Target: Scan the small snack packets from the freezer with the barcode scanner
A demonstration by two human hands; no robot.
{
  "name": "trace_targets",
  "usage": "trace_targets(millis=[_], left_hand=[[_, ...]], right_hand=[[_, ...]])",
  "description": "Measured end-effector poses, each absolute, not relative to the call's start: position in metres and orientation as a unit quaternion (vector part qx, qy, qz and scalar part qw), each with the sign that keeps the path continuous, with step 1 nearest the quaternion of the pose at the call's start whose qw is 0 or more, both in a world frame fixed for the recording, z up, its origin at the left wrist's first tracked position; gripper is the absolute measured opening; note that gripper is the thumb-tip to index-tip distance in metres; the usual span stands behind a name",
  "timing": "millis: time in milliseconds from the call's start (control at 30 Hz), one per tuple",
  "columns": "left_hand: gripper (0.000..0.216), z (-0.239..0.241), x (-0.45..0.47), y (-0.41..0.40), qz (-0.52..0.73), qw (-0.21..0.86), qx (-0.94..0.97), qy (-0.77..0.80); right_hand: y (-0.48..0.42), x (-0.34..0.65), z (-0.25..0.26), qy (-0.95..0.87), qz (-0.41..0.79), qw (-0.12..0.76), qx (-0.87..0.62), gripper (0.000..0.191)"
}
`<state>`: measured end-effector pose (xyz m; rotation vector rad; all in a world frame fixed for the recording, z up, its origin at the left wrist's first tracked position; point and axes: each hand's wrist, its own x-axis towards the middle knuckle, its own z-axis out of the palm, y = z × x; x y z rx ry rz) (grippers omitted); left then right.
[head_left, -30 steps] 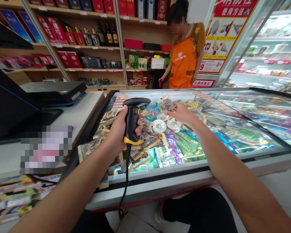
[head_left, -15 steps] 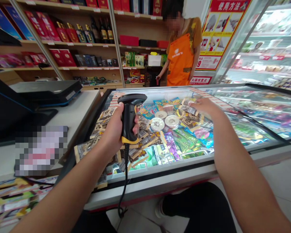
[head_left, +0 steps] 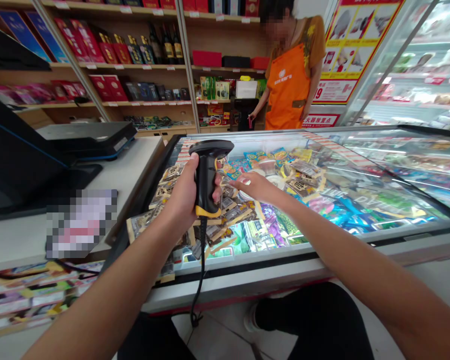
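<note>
My left hand is closed round the grip of a black barcode scanner with a yellow band, held upright over the chest freezer's glass lid. Its black cable hangs down past the freezer's front edge. My right hand reaches in low over the heap of snack packets on the lid, just right of the scanner, palm down with fingers stretched toward round white tubs. It holds nothing that I can see.
A white counter at left carries a black screen and a black scale or printer. A person in an orange apron stands behind the freezer by wooden shelves. A glass-door cooler stands at right.
My right hand drew back from the far packets on the right and came down left, close beside the scanner. The packet it held is left lying on the heap. The left hand keeps the scanner.
</note>
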<state>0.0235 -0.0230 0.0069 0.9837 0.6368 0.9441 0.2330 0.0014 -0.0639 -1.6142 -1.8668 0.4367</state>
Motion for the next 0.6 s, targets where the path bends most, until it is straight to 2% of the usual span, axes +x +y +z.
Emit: trace_targets(millis=[67, 133, 233, 367, 467, 600], left_hand=[[0.050, 0.007, 0.024, -0.023, 0.428, 0.732, 0.447, 0.287], [0.050, 0.006, 0.023, -0.022, 0.427, 0.736, 0.444, 0.281], [0.049, 0.006, 0.021, -0.021, 0.412, 0.738, 0.456, 0.277], [0.051, 0.004, 0.017, -0.021, 0.367, 0.697, 0.550, 0.276], [0.055, 0.001, 0.015, -0.022, 0.340, 0.648, 0.628, 0.265], [0.058, -0.003, 0.014, -0.024, 0.310, 0.619, 0.679, 0.243]], right_hand=[[0.002, 0.226, -0.071, -0.703, 0.161, 0.306, -0.621, 0.046], [0.004, 0.229, -0.072, -0.683, 0.177, 0.339, -0.623, 0.040], [0.005, 0.242, -0.063, -0.622, 0.233, 0.418, -0.619, 0.030], [0.006, 0.263, -0.048, -0.534, 0.304, 0.531, -0.584, 0.036], [0.005, 0.280, -0.040, -0.533, 0.228, 0.548, -0.602, 0.040], [0.002, 0.297, -0.033, -0.608, 0.061, 0.498, -0.615, 0.038]])
